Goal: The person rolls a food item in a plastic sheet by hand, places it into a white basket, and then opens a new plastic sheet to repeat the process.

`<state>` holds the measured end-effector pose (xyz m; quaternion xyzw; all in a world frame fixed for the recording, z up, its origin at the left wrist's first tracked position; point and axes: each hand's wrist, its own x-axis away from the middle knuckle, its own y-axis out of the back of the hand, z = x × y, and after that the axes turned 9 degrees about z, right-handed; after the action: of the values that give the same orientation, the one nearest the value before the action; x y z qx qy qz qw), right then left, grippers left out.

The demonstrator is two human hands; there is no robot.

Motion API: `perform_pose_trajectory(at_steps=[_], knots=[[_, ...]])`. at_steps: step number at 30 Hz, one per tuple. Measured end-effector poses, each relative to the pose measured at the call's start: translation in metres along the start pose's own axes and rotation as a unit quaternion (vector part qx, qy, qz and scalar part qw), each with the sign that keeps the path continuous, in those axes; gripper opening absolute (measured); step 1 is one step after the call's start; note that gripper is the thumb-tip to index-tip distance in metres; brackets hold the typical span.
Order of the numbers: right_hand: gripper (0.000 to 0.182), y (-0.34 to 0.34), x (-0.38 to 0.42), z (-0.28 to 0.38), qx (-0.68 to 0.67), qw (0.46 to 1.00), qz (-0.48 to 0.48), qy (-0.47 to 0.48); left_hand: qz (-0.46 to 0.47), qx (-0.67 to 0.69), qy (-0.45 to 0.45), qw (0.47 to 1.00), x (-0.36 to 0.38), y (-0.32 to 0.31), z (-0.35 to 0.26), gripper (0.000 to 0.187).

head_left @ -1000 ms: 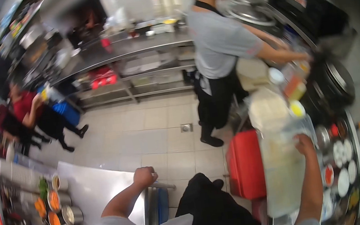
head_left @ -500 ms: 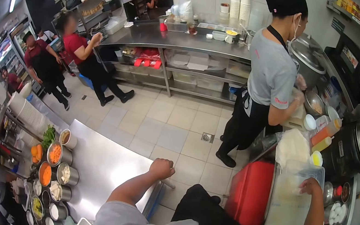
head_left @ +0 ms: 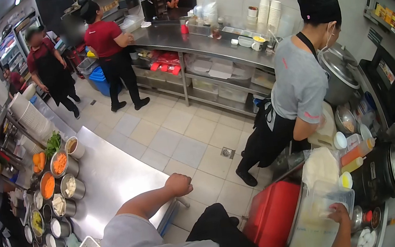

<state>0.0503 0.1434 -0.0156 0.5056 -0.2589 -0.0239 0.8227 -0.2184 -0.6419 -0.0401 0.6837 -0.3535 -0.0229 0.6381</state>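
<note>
My left hand (head_left: 179, 184) is a closed fist above the gap beside the steel table (head_left: 106, 162); nothing shows in it. My right hand (head_left: 339, 212) is at the right side of a clear plastic bin (head_left: 306, 232), its fingers curled together. Something pale and translucent shows by the fingertips, too indistinct to name. Just beyond the bin lies a whitish plastic sheet or bag (head_left: 319, 169). A white-topped bottle with yellow contents (head_left: 345, 180) stands near the bin's far corner.
A red bin (head_left: 274, 217) stands between me and the counter. A co-worker in grey (head_left: 300, 75) works ahead on the right. Metal pots of cut vegetables (head_left: 63, 164) line the left. Two people in red (head_left: 106, 40) stand farther back.
My right hand has shifted slightly; my left fist stays nearly in place. The nearer co-worker in red has turned away, and the grey-shirted co-worker's hands are now mostly hidden.
</note>
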Motion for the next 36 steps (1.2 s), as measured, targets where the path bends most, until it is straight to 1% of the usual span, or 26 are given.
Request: perform_pose_trajectory(at_steps=[1, 2, 4, 5, 7, 8, 10, 11, 13, 14, 16, 18, 19, 20, 21, 22, 23, 24, 26, 27, 28, 30, 32, 33, 35, 36], knots=[[0.046, -0.002, 0.000, -0.001, 0.036, 0.999, 0.004, 0.039, 0.001, 0.000, -0.002, 1.000, 0.000, 0.001, -0.001, 0.034], [0.046, -0.003, 0.000, -0.003, 0.036, 0.999, 0.005, 0.036, -0.001, -0.001, -0.002, 1.000, 0.001, 0.002, -0.001, 0.034], [0.044, -0.001, -0.003, -0.007, 0.071, 0.997, 0.027, 0.008, -0.001, -0.003, -0.004, 1.000, 0.002, 0.002, -0.002, 0.034], [0.044, 0.001, -0.002, -0.002, 0.070, 0.997, 0.028, 0.005, -0.004, -0.003, -0.003, 1.000, 0.002, 0.002, -0.002, 0.034], [0.037, 0.002, -0.002, 0.002, 0.060, 0.996, 0.022, -0.060, -0.006, -0.002, -0.002, 1.000, 0.001, 0.001, 0.000, 0.034], [0.037, 0.001, -0.003, 0.001, 0.061, 0.996, 0.023, -0.061, -0.012, 0.000, -0.003, 1.000, 0.001, 0.000, 0.001, 0.034], [0.034, -0.003, -0.010, -0.006, -0.013, 0.994, -0.091, -0.065, -0.018, 0.003, -0.003, 1.000, 0.000, -0.002, 0.002, 0.034], [0.034, -0.004, -0.011, -0.014, -0.012, 0.994, -0.089, -0.066, -0.019, 0.001, -0.001, 1.000, -0.001, -0.003, 0.002, 0.034], [0.035, -0.009, -0.012, -0.027, -0.017, 0.995, -0.078, 0.054, -0.016, -0.003, 0.000, 1.000, -0.001, -0.003, 0.003, 0.033], [0.035, -0.011, -0.013, -0.031, -0.017, 0.996, -0.076, 0.052, -0.015, 0.002, 0.004, 1.000, -0.001, -0.002, 0.002, 0.033], [0.026, -0.015, -0.012, -0.035, 0.090, 0.987, -0.081, 0.101, -0.008, 0.005, 0.002, 1.000, 0.001, -0.002, 0.002, 0.032], [0.030, -0.025, -0.023, -0.046, 0.140, 0.989, -0.054, 0.000, -0.041, 0.047, 0.014, 0.998, 0.001, -0.005, 0.003, 0.033], [0.043, -0.025, -0.027, -0.045, 0.244, 0.969, -0.039, -0.004, -0.031, 0.063, 0.037, 0.997, -0.002, -0.006, 0.003, 0.033], [0.041, -0.024, -0.029, -0.035, 0.259, 0.965, -0.025, -0.040, -0.011, 0.056, 0.063, 0.996, -0.005, -0.005, -0.001, 0.033], [0.035, -0.027, -0.022, -0.036, 0.285, 0.954, -0.085, 0.032, -0.042, 0.061, 0.042, 0.996, -0.011, -0.017, 0.006, 0.032], [0.029, -0.019, -0.025, -0.016, 0.327, 0.944, -0.023, -0.023, -0.050, 0.057, 0.035, 0.996, -0.012, -0.019, 0.007, 0.030], [0.023, -0.012, -0.014, 0.010, 0.323, 0.945, -0.028, -0.033, -0.061, 0.044, 0.033, 0.997, -0.012, -0.019, 0.005, 0.027], [0.020, -0.009, -0.009, 0.013, 0.315, 0.948, -0.046, 0.008, -0.058, 0.070, 0.036, 0.995, -0.009, -0.014, -0.001, 0.024], [0.021, -0.006, -0.003, 0.027, 0.278, 0.955, -0.101, 0.018, -0.078, 0.056, 0.004, 0.995, -0.010, -0.014, -0.001, 0.021], [0.026, 0.004, 0.002, 0.038, 0.221, 0.972, -0.077, 0.010, -0.060, 0.050, 0.017, 0.997, -0.009, -0.008, -0.007, 0.021], [0.029, 0.007, 0.008, 0.042, 0.195, 0.975, -0.097, 0.033, -0.053, 0.041, 0.000, 0.998, -0.011, -0.012, -0.009, 0.021], [0.025, 0.010, 0.010, 0.044, 0.169, 0.977, -0.125, 0.031, -0.081, 0.015, 0.022, 0.996, -0.011, -0.015, -0.004, 0.021], [0.023, 0.028, 0.026, 0.071, 0.041, 0.990, -0.133, 0.028, -0.078, 0.009, 0.008, 0.997, -0.009, -0.011, -0.008, 0.021], [0.023, 0.028, 0.022, 0.069, 0.037, 0.990, -0.137, 0.022, -0.074, 0.003, 0.014, 0.997, -0.010, -0.013, -0.006, 0.021], [0.022, 0.029, 0.018, 0.065, -0.007, 0.967, -0.251, 0.049, -0.068, -0.002, 0.021, 0.997, -0.010, -0.011, -0.010, 0.022], [0.022, 0.034, 0.018, 0.063, -0.081, 0.969, -0.233, 0.011, -0.061, -0.009, 0.015, 0.998, -0.011, -0.012, -0.011, 0.022]])
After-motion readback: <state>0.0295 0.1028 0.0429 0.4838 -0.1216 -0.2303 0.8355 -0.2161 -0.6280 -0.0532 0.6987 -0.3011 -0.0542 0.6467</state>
